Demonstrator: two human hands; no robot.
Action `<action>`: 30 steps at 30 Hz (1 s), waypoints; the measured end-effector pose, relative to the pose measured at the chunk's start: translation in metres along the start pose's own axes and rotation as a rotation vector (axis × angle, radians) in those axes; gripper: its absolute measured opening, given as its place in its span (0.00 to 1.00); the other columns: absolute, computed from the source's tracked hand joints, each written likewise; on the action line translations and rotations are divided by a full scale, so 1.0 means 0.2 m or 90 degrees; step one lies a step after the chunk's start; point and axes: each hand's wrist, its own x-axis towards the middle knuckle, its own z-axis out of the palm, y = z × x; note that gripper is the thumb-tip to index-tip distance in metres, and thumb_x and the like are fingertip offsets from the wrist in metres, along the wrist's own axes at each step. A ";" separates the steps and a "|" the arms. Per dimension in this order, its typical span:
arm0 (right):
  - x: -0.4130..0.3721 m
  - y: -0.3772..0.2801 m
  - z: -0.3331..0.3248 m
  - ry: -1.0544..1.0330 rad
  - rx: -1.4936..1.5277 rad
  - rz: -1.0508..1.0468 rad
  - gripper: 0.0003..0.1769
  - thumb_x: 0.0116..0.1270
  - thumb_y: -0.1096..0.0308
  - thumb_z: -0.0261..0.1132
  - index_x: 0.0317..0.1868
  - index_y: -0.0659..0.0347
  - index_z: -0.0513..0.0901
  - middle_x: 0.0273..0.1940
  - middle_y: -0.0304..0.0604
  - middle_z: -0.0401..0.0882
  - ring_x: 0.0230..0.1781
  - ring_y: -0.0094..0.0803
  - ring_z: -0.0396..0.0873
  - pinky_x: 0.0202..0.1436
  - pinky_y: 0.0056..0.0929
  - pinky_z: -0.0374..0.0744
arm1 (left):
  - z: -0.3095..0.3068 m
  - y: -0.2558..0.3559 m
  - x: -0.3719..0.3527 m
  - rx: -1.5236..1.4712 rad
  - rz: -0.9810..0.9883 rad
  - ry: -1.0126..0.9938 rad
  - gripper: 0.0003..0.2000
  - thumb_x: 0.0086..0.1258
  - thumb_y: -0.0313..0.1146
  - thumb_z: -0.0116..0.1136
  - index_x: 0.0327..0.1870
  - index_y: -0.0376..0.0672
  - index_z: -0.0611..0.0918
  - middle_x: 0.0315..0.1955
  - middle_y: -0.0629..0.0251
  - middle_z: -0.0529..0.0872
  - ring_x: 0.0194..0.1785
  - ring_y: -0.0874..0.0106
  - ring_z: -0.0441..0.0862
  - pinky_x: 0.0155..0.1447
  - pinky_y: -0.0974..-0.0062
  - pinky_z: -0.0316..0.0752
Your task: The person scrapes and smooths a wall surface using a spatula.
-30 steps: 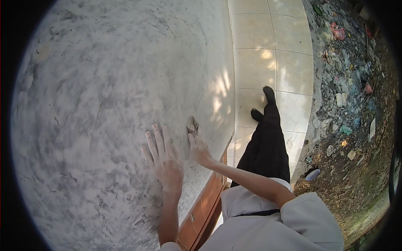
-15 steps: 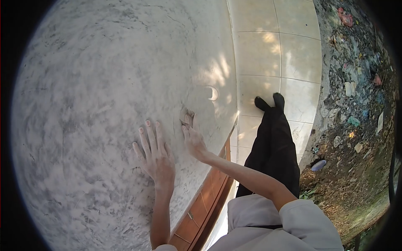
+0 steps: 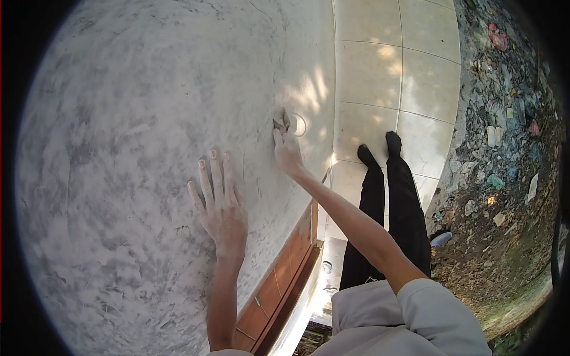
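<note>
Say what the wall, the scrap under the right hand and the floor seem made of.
Wall: likely plaster or skim coat, matt, chalky grey-white blotches. Scrap under right hand: probably sandpaper, brownish, folded. Floor: glazed cream tiles, grout lines, sheen.

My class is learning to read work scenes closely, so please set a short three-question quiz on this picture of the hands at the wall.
1. True or false: the left hand lies flat, fingers spread, on the grey wall.
2. Which hand presses the small brown piece against the wall? A: the left. B: the right hand.
3. Fill in: the pale floor to the right of the wall is ____.
Key: 1 true; 2 B; 3 tiled.
</note>
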 end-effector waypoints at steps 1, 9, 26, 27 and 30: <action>0.01 0.01 0.00 0.002 -0.003 0.000 0.24 0.76 0.57 0.49 0.48 0.76 0.78 0.41 0.63 0.81 0.46 0.50 0.78 0.52 0.39 0.72 | 0.02 0.01 0.00 -0.003 -0.002 0.011 0.28 0.71 0.37 0.51 0.73 0.55 0.64 0.73 0.72 0.62 0.75 0.70 0.59 0.78 0.58 0.48; -0.44 0.20 0.16 -0.075 0.020 -0.221 0.25 0.76 0.67 0.48 0.69 0.70 0.62 0.77 0.58 0.41 0.78 0.51 0.40 0.78 0.36 0.46 | 0.07 0.01 0.00 -0.031 0.001 0.032 0.29 0.69 0.36 0.53 0.73 0.53 0.64 0.74 0.70 0.61 0.76 0.66 0.57 0.78 0.57 0.49; -0.21 0.08 0.08 -0.036 0.084 -0.019 0.23 0.76 0.60 0.49 0.52 0.74 0.77 0.39 0.68 0.79 0.43 0.56 0.78 0.50 0.44 0.72 | 0.01 -0.03 -0.25 -0.139 -0.005 -0.027 0.32 0.66 0.32 0.55 0.73 0.46 0.63 0.73 0.64 0.62 0.75 0.63 0.58 0.76 0.60 0.52; -0.24 0.10 0.10 -0.031 0.092 -0.035 0.22 0.76 0.60 0.49 0.53 0.74 0.77 0.46 0.69 0.77 0.45 0.55 0.78 0.50 0.44 0.72 | 0.00 -0.03 -0.27 -0.141 -0.006 -0.024 0.32 0.66 0.32 0.55 0.73 0.46 0.63 0.73 0.64 0.62 0.75 0.63 0.58 0.76 0.60 0.52; -0.62 0.26 0.24 0.024 0.032 -0.286 0.20 0.76 0.63 0.50 0.55 0.72 0.77 0.70 0.68 0.55 0.52 0.56 0.77 0.54 0.42 0.73 | 0.00 -0.04 -0.28 -0.165 -0.002 -0.029 0.32 0.65 0.31 0.56 0.73 0.46 0.62 0.73 0.64 0.61 0.75 0.63 0.58 0.77 0.60 0.52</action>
